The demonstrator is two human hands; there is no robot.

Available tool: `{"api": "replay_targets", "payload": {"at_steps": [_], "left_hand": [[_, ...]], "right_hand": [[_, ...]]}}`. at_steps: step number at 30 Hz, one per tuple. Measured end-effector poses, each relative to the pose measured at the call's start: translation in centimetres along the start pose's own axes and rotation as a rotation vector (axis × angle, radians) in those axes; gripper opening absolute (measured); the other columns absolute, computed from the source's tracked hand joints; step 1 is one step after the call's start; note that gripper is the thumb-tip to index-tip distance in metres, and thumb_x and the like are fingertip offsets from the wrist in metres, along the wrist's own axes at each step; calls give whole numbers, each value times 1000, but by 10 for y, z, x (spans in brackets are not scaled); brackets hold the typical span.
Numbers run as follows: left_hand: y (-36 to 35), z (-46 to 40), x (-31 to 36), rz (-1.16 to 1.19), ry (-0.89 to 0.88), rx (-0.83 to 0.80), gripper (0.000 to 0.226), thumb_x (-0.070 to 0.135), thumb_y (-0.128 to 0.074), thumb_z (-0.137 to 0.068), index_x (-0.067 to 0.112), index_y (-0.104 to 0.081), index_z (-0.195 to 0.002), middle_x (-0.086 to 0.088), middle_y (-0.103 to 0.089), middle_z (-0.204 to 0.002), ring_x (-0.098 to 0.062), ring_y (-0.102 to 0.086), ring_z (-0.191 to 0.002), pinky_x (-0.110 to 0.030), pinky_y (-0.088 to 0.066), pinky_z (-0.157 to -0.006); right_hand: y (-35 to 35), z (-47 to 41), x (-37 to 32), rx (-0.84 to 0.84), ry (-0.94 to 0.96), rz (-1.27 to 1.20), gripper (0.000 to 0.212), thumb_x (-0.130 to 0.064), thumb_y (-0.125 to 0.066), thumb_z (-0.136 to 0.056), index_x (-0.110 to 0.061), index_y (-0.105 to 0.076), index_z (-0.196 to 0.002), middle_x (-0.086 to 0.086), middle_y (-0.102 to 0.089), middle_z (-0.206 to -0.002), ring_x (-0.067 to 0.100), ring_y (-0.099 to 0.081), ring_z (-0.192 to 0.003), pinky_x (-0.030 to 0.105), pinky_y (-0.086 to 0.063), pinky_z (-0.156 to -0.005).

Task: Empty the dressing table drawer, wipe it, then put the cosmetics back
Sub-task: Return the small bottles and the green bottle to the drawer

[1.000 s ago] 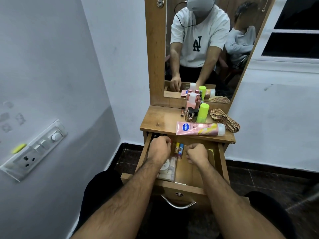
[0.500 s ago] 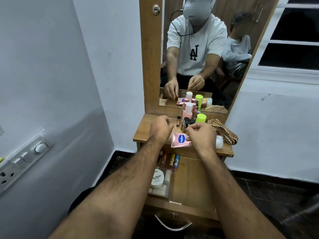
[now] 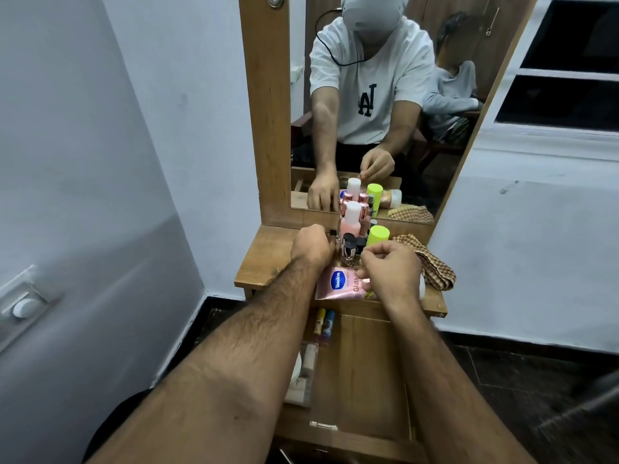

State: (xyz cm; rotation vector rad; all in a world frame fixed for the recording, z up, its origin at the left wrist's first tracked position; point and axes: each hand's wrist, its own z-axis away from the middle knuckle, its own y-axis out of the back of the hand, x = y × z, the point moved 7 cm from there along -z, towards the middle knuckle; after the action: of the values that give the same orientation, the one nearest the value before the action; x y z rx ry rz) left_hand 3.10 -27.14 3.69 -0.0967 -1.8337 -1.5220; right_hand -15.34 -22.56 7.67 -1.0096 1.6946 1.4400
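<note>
The drawer (image 3: 361,373) stands pulled out below the dressing table top (image 3: 268,259). Along its left side lie lip balms (image 3: 325,321) and a clear case (image 3: 303,370) with a jar. My left hand (image 3: 313,246) is over the table top with its fingers curled downward, beside a slim black-capped tube (image 3: 332,234); what it holds is hidden. My right hand (image 3: 390,269) hovers over a pink lotion tube (image 3: 338,284), and the mirror shows it pinching a small item. A pink bottle (image 3: 351,219), a green-capped bottle (image 3: 377,234) and dark-capped bottles (image 3: 348,249) stand behind.
A checked cloth (image 3: 432,262) lies at the right of the table top. The mirror (image 3: 385,112) rises behind the bottles and shows another person seated. White walls close in on both sides, with a switch panel (image 3: 23,306) at the left.
Both hands have risen out of the drawer to the table top. The left has moved on toward the mirror, and the right has stopped over the pink tube.
</note>
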Motion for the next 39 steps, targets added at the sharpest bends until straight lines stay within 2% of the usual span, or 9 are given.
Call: {"api": "replay_targets", "payload": {"at_steps": [6, 9, 13, 17, 24, 28, 30, 33, 39], "left_hand": [[5, 0, -11, 100, 84, 61, 24, 39, -70, -87, 14, -72, -85, -2, -70, -83, -18, -65, -78, -32, -56, -69], [22, 14, -27, 289, 182, 128, 26, 41, -70, -87, 16, -70, -87, 1, -67, -82, -14, -62, -78, -25, -44, -54], [52, 47, -41, 501, 156, 213, 26, 42, -73, -84, 16, -73, -84, 6, -68, -79, -12, -63, -77, -24, -42, -60], [54, 95, -40, 784, 57, 34, 12, 26, -72, -86, 14, -74, -88, 1, -71, -81, -10, -64, -76, -27, -56, -70], [41, 148, -45, 929, -25, -86, 7, 11, -75, -82, 13, -77, -90, -7, -75, -84, -14, -67, -77, -34, -56, -74], [22, 169, -52, 905, -54, -233, 13, 7, -75, -83, 11, -75, -95, -3, -72, -76, -13, -67, -68, -30, -58, -62], [8, 172, -63, 830, -58, -308, 16, 8, -73, -85, 7, -73, -101, -7, -75, -86, -20, -72, -79, -35, -60, -69], [-9, 166, -84, 464, -37, -263, 11, 17, -70, -89, 17, -74, -100, 1, -73, -92, -16, -69, -89, -39, -58, -82], [-10, 151, -85, 37, -157, -192, 28, 10, -55, -95, 18, -71, -116, -1, -69, -117, -18, -63, -107, -31, -50, -94]], "right_hand": [[-2, 0, 6, -8, -15, -14, 7, -14, -66, -91, -16, -73, -88, -5, -71, -77, 7, -71, -61, 31, -60, -58], [-5, 3, 4, -33, -25, -47, 10, -14, -67, -90, -18, -71, -83, 0, -73, -79, 11, -71, -60, 31, -59, -53], [-15, 14, -5, -96, -60, -192, 13, -10, -66, -91, -16, -69, -79, 7, -73, -78, 13, -73, -62, 24, -53, -42], [-28, 30, -13, -165, -73, -338, 10, -18, -70, -91, -8, -70, -88, 6, -71, -77, 15, -73, -68, 24, -53, -44], [-34, 60, 0, -283, -188, -492, 12, -14, -73, -87, -15, -64, -81, 6, -71, -77, 13, -67, -60, 19, -43, -40], [-32, 79, 20, -351, -259, -499, 8, -8, -73, -86, -11, -66, -85, 4, -70, -70, 8, -64, -52, 20, -46, -42], [-34, 87, 39, -374, -306, -438, 10, -6, -74, -84, -11, -65, -84, 3, -68, -66, 8, -61, -49, 23, -49, -46], [-41, 95, 77, -386, -409, -253, 12, -8, -77, -83, -7, -66, -86, 8, -69, -74, 14, -62, -57, 29, -54, -53], [-64, 73, 127, -321, -524, 60, 15, -14, -79, -83, -7, -68, -90, 11, -73, -85, 20, -73, -72, 36, -63, -63]]}}
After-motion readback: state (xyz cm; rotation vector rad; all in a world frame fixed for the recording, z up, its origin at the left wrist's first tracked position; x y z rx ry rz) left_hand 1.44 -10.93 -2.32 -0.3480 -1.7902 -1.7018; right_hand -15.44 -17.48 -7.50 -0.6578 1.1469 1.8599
